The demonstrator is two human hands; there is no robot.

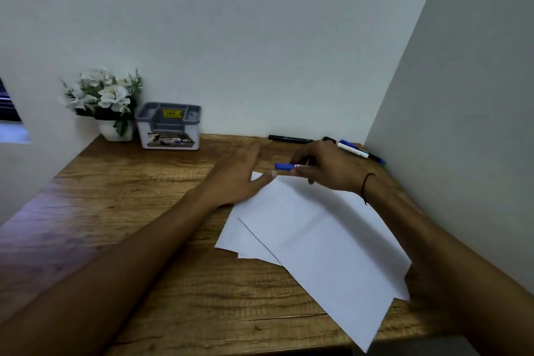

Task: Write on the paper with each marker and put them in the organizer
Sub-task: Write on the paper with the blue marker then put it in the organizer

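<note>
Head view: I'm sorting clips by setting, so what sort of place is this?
Probably a small desk corner in a home or office. A wooden desk sits between plain white walls, with a grey desk organizer and a pot of white flowers at the back, plus sheets of paper and markers.

White paper (318,240) sheets lie overlapped on the desk; a blue-capped marker (284,166) is held above them.
</note>
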